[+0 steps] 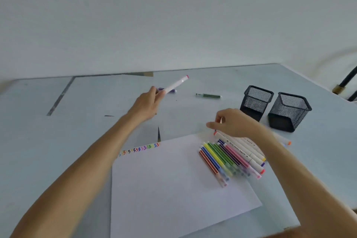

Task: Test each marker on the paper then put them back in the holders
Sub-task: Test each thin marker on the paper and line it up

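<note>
Because the white marker (175, 84) is thin, light, hard and smooth, it is best held near its middle so that it will not slip or tip; it is pinched at its near end by the left hand (145, 104), above the table (58, 141) at about 11 o'clock from the paper (173, 179). Its long side runs toward 2 o'clock, with the red tip pointed up and away. The right hand (234, 122) is curled over the row of markers (231, 158) at the paper's 1 o'clock corner, and something small seems to be pinched, but what cannot be told; the two mesh holders (276, 108) stand just past it.
</note>
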